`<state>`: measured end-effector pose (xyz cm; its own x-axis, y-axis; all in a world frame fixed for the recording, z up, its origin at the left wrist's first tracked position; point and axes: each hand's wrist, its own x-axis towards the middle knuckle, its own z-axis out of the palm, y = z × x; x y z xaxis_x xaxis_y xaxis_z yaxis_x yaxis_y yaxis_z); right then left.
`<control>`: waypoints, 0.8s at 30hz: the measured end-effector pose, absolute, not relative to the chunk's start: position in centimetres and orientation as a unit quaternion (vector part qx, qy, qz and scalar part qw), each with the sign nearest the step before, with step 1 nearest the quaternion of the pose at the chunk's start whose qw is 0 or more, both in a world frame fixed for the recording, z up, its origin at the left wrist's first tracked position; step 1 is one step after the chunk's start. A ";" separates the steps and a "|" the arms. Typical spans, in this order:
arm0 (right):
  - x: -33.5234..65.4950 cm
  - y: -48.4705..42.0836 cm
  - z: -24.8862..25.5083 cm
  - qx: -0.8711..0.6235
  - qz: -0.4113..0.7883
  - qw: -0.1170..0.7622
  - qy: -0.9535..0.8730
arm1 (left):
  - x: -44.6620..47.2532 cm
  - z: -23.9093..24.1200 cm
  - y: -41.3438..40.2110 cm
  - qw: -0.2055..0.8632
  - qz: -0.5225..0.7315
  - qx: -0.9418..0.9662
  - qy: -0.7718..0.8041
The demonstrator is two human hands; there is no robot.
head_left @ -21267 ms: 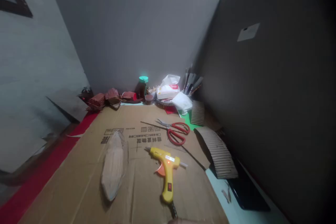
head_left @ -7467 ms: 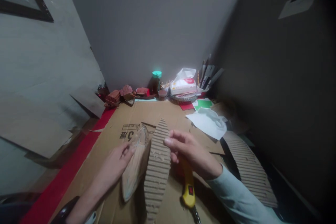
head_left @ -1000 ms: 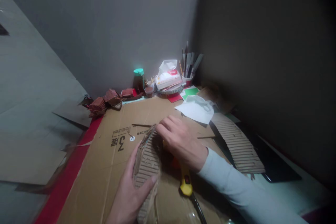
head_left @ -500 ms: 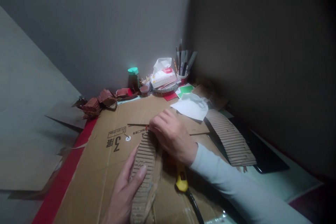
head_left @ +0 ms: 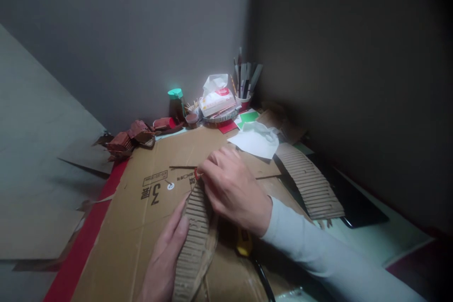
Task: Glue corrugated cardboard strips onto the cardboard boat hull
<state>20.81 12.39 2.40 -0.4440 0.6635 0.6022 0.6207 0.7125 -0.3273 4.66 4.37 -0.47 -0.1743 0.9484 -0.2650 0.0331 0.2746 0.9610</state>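
A leaf-shaped piece of corrugated cardboard (head_left: 194, 240) lies on a flattened cardboard box (head_left: 141, 226) in the head view. My left hand (head_left: 166, 259) holds its near left side, thumb on the ribbed face. My right hand (head_left: 233, 188) presses down on its far tip, fingers curled over it. The yellow glue gun (head_left: 244, 244) lies just right of the piece, mostly hidden under my right wrist, its black cord trailing toward me.
A curved corrugated strip (head_left: 307, 181) and a white tissue (head_left: 255, 139) lie to the right. At the back stand a green-lidded jar (head_left: 174, 101), a tissue pack (head_left: 215, 99), a pen cup (head_left: 243, 89) and brown folded pieces (head_left: 130, 134). Grey walls close in behind and right.
My right hand has slid a little toward me along the cardboard tip. My left thumb has shifted to the piece's left edge. The view has drifted slightly.
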 end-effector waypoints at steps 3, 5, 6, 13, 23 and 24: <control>20.8 12.6 2.2 -0.403 0.053 0.369 -0.836 | 4.3 -0.8 4.6 0.506 0.446 0.403 0.619; 20.7 12.7 2.0 -0.405 0.078 0.379 -0.828 | 4.2 -0.9 4.6 0.507 0.444 0.402 0.620; 20.6 12.7 1.9 -0.402 0.094 0.387 -0.825 | 4.1 -0.8 4.6 0.508 0.444 0.401 0.620; 19.8 12.7 1.0 -0.367 0.259 0.410 -0.794 | 4.4 -0.6 4.4 0.508 0.469 0.387 0.610; 19.6 12.3 1.1 -0.344 0.369 0.459 -0.731 | 4.4 -1.2 4.5 0.528 0.474 0.390 0.586; 19.5 12.3 1.0 -0.341 0.381 0.463 -0.724 | 4.5 -1.2 4.5 0.530 0.474 0.390 0.585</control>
<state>19.53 12.34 0.97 -0.3382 0.8468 0.4106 0.1422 0.4773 -0.8672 4.47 4.50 -1.18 -0.1333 0.9589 -0.2506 -0.0452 0.2467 0.9680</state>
